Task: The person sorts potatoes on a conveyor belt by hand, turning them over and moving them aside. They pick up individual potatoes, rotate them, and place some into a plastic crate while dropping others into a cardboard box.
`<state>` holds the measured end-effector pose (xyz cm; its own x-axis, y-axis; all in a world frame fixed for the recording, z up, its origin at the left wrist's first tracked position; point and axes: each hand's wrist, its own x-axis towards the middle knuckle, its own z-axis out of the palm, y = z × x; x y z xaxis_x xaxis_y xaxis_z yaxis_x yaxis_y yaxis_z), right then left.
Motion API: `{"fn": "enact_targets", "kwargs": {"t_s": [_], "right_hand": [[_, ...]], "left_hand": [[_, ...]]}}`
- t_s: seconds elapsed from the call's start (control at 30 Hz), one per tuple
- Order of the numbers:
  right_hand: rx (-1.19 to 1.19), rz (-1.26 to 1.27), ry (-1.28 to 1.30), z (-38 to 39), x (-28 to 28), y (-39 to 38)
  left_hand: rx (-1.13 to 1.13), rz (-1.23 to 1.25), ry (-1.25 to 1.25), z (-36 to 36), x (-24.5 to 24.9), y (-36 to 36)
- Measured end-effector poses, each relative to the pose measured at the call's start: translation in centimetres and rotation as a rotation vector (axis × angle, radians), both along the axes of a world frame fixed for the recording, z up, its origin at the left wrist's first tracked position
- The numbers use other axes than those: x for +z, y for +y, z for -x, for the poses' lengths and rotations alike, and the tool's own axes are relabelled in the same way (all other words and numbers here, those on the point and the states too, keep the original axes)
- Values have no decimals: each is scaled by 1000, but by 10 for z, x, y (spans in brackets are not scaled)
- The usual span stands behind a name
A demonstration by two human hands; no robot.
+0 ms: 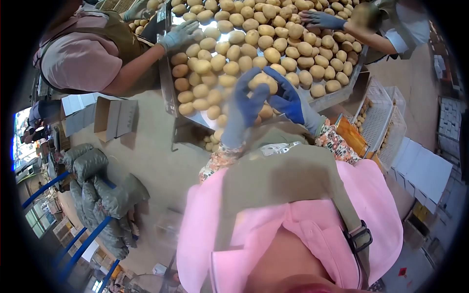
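Observation:
Many potatoes (227, 63) lie spread over a metal sorting table (168, 93). At the near edge of it, my left hand (247, 100) and my right hand (288, 97), both in blue-and-grey gloves, are raised with fingertips close together. Between them is a potato (262, 83), with the fingers of both hands curved round it. Loose potatoes lie beyond and beneath my hands. Flowered sleeve cuffs cover both wrists.
A co-worker's gloved hand (180, 36) rests on the potatoes at the left, another's (322, 20) at the upper right. White crates (378, 107) stand right, cartons (115, 117) and filled sacks (105, 195) left.

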<state>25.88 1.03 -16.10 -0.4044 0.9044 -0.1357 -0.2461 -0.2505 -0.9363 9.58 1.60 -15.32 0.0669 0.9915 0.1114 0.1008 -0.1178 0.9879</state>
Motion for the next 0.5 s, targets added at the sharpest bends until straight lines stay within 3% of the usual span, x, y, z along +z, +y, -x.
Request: {"fn": "enact_targets", "kwargs": {"t_s": [0.03, 0.07, 0.1, 0.17, 0.2, 0.23, 0.27, 0.3, 0.33, 0.4, 0.43, 0.47, 0.5], "right_hand": [[13, -8, 24, 0, -5, -1], [32, 43, 24, 1, 1, -1], [40, 51, 22, 1, 2, -1], [76, -258, -168, 1, 5, 0], [80, -257, -168, 0, 9, -2], [121, 190, 377, -2, 14, -5], [148, 642, 918, -5, 18, -7], [139, 642, 916, -6, 16, -7], [113, 166, 425, -5, 11, -9], [4, -642, -453, 1, -9, -8], [2, -633, -459, -1, -16, -16], [-59, -160, -180, -3, -21, -21], [-116, 303, 102, -8, -28, -24]], "left_hand": [[62, 172, -35, -1, 6, -4], [23, -46, 2, 2, -2, -1], [30, -38, 0, 4, -8, -3], [23, -241, 280, 7, -9, -4], [55, -231, 299, 5, -4, -5], [54, -230, 297, 2, 2, -7], [110, -21, 88, -4, 12, -8], [162, 192, -122, -9, 17, -8], [110, -288, 247, -7, 2, -5], [-14, -301, 338, -10, -16, 1], [-132, -326, 433, -12, -26, -1], [-87, -74, 128, -19, -53, -13], [-89, -76, 121, -21, -80, -20]]}}
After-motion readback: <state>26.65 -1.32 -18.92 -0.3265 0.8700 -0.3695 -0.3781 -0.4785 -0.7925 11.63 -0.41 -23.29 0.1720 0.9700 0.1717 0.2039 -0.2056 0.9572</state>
